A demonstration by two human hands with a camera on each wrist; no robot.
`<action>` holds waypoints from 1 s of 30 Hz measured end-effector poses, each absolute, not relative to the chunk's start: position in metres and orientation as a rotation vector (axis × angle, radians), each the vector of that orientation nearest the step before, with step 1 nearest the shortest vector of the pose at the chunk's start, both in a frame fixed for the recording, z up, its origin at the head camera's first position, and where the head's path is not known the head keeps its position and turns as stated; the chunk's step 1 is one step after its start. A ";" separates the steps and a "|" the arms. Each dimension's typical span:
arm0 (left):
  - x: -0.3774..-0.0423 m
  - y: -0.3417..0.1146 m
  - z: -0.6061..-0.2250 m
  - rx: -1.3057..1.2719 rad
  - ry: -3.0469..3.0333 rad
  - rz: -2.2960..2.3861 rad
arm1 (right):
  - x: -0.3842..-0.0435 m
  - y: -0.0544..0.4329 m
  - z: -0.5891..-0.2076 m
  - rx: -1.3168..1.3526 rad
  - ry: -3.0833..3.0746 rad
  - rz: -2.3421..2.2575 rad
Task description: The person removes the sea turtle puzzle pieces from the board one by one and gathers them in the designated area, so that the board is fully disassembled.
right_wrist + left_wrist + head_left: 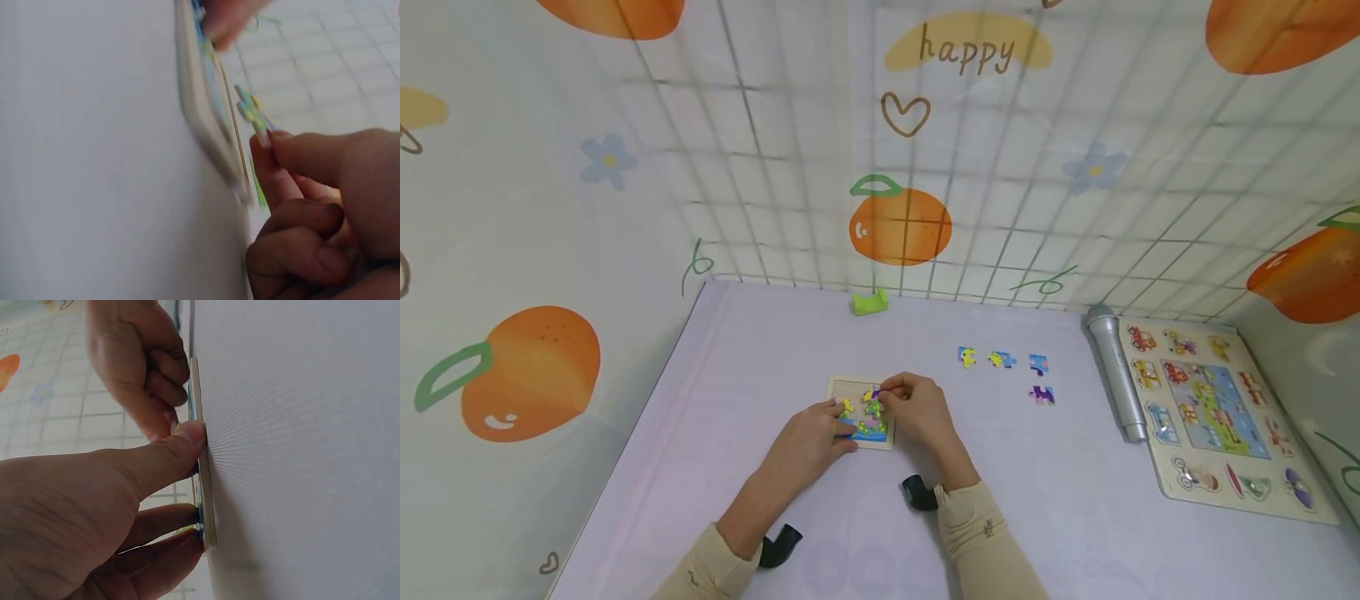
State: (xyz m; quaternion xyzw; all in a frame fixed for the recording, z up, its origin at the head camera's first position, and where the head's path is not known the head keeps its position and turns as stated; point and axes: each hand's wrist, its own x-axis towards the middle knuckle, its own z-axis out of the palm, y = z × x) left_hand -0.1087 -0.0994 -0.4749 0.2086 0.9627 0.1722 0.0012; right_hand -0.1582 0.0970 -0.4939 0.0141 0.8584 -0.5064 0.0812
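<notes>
A small wooden puzzle tray (841,384) lies on the table with several colourful pieces fitted along its near part; bare wood shows at the far part. My left hand (805,442) rests over the tray's left side. Its fairly straight fingers touch the puzzle, and the thumb (187,432) lies at the tray's edge in the left wrist view. Between thumb and index finger my right hand (921,410) pinches a jigsaw piece (251,114), tilted above the tray's right side. The other right fingers are curled in.
Several loose jigsaw pieces (1000,359) lie to the right of the tray. A light green block-like object (870,303) sits near the back wall. At the right, a silver microphone (1117,375) lies beside a wooden vehicle puzzle board (1165,479). Dark parts (919,493) show by both wrists.
</notes>
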 end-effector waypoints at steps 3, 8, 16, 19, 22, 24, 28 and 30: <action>-0.108 -0.098 -0.475 0.639 3.017 0.540 | -0.158 0.108 -0.493 0.118 2.567 -1.489; -0.107 -0.097 -0.475 0.627 3.020 0.552 | -0.158 0.129 -0.492 0.237 2.583 -1.452; -0.107 -0.098 -0.475 0.642 3.027 0.599 | -0.160 0.165 -0.494 0.344 2.594 -1.392; -0.107 -0.099 -0.474 0.645 3.026 0.611 | -0.161 0.178 -0.494 0.380 2.594 -1.379; -0.107 -0.099 -0.475 0.646 3.024 0.609 | -0.161 0.191 -0.494 0.413 2.600 -1.365; -0.107 -0.099 -0.474 0.643 3.021 0.609 | -0.160 0.199 -0.494 0.440 2.608 -1.357; -0.108 -0.099 -0.475 0.632 3.018 0.602 | -0.159 0.214 -0.492 0.499 2.628 -1.343; -0.107 -0.099 -0.475 0.623 3.016 0.603 | -0.158 0.220 -0.492 0.532 2.635 -1.326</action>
